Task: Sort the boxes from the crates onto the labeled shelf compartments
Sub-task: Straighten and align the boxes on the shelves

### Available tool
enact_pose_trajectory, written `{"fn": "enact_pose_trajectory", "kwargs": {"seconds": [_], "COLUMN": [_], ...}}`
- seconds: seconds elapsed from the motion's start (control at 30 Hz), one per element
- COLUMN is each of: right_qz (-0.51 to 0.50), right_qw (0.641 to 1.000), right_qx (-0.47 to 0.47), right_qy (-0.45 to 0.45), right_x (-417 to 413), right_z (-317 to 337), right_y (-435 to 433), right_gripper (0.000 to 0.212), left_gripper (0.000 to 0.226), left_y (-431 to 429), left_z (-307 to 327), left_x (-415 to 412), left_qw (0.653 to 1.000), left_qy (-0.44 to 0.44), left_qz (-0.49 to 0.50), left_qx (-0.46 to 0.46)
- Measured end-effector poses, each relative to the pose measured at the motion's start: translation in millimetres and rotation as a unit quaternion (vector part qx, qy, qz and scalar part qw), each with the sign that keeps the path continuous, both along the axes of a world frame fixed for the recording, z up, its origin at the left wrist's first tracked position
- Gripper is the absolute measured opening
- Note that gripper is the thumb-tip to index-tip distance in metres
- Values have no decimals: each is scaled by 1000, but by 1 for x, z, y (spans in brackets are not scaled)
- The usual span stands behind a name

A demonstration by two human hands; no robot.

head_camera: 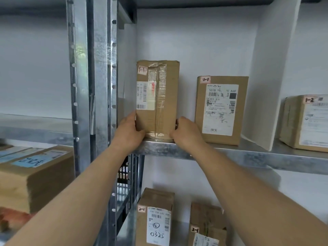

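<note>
Both hands clasp one tall box point(157, 96) by its lower end: left hand point(129, 132) curled round the left edge at 9 o'clock, right hand point(186, 132) round the right edge at 3 o'clock, thumbs on the front face.

- Shelf point(230, 155): galvanised steel, front lip running from centre frame toward 3 o'clock.
- Post point(99, 77): perforated steel upright at 9 o'clock of the tall box, just beside it.
- Big box point(32, 173): cardboard, blue handwritten label on top, at 8 o'clock in frame on the neighbouring rack.
- Divider point(266, 86): white panel, upright, closing the compartment at 3 o'clock.
- Tall box: upright, base at the shelf's front lip, at the compartment's left end; taped seam down the front, tag "1-1" at its top left corner.
- Wide box point(221, 110): at 3 o'clock of the tall box, near but apart, same compartment; tag "1-1", white shipping label.
- 1-2 box point(305, 121): beyond the divider, at the frame's 3 o'clock edge.
- 2-1 box point(154, 217): lower level, at 6 o'clock; "0325" handwritten on its label.
- Second 2-1 box point(205, 226): at 3 o'clock of the first, a gap between them.
</note>
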State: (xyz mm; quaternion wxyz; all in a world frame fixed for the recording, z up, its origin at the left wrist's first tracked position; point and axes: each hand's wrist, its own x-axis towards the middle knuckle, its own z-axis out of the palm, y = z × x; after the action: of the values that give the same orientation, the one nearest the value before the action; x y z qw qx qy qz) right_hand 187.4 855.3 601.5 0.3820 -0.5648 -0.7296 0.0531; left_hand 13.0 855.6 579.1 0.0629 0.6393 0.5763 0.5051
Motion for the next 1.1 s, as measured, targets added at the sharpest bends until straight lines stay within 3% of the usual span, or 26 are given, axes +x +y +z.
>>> {"fn": "enact_pose_trajectory", "kwargs": {"seconds": [0.33, 0.5, 0.67, 0.77, 0.97, 1.1], "right_qz": [11, 29, 29, -40, -90, -87], "right_qw": [1000, 997, 990, 982, 990, 995], "right_qx": [-4, 29, 134, 176, 87, 6], "right_qy": [-23, -63, -21, 45, 66, 56], "right_x": [-1, 15, 60, 96, 137, 141], "right_z": [0, -1, -6, -3, 3, 2], "right_y": [-11, -35, -70, -70, -59, -42], "right_gripper": [14, 9, 38, 48, 54, 44], "left_gripper": [72, 66, 60, 58, 65, 51], "left_y": [-5, -20, -57, -62, -32, -17], "left_z": [2, -5, -5, 3, 11, 9], "left_x": [5, 11, 51, 91, 143, 158], "left_qw": [999, 998, 987, 988, 994, 997], "left_qy": [25, -31, -26, -17, -12, 9], "left_qz": [26, 43, 49, -14, -88, -72], "left_qx": [-30, 30, 153, 151, 68, 15]}}
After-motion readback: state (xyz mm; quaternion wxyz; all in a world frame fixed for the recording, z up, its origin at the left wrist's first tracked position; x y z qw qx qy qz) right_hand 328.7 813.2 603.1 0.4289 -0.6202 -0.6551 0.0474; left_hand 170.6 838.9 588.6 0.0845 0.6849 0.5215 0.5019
